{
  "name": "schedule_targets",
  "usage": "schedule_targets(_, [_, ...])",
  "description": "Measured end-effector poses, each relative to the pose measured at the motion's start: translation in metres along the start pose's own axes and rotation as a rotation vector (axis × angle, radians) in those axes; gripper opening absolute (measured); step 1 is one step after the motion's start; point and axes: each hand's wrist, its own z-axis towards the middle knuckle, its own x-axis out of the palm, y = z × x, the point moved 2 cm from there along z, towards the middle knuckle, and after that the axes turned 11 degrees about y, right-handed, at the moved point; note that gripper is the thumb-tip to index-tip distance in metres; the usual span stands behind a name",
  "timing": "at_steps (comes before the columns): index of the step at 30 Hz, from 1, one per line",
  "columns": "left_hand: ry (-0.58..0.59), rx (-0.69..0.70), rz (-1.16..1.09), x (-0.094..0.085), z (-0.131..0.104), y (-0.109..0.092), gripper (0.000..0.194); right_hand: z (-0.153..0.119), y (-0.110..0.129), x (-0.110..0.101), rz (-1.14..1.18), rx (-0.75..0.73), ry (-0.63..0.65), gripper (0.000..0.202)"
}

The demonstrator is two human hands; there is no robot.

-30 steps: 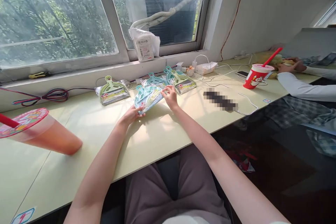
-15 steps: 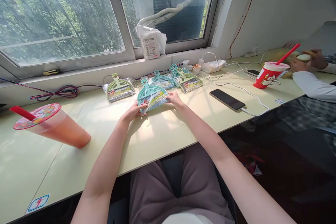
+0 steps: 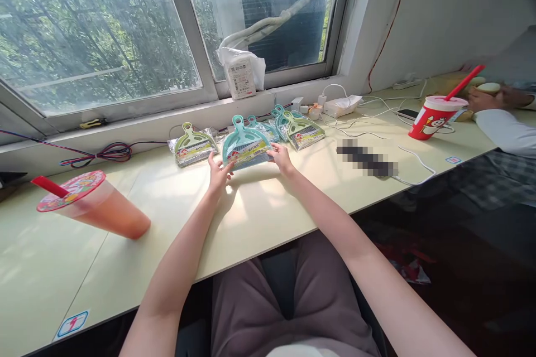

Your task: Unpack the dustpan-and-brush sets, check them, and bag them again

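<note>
So my left hand (image 3: 218, 174) and right hand (image 3: 283, 159) are both clamped on this teal dustpan (image 3: 243, 139), one per side; a green dustpan (image 3: 193, 144) sits just beyond my left.

Smooth plastic dustpan (image 3: 244, 139), smooth tabletop (image 3: 259, 217), matt cloth trousers (image 3: 251, 309)

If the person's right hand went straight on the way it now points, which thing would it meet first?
The right hand would first meet the wrapped teal dustpan, whose right edge its fingertips hold. What follows behind is unclear, since depth is hard to judge.
</note>
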Motion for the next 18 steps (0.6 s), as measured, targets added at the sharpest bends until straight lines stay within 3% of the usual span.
schedule_targets(6, [0.093, -0.100, 0.093, 0.000, -0.001, -0.004, 0.044, -0.001, 0.003, 0.000, -0.126, 0.054, -0.075, 0.046])
schedule_targets(10, [-0.016, -0.092, 0.348, 0.004, 0.001, -0.004, 0.034, -0.002, 0.000, 0.005, -0.364, 0.091, -0.137, 0.041])
schedule_targets(13, [-0.059, -0.067, 0.473, 0.021, 0.013, -0.003, 0.030, -0.002, -0.002, 0.006, -0.479, 0.058, -0.214, 0.046])
schedule_targets(18, [0.000, -0.133, 0.503, 0.055, 0.053, 0.002, 0.025, 0.000, -0.003, -0.004, -0.511, 0.044, -0.410, 0.054])
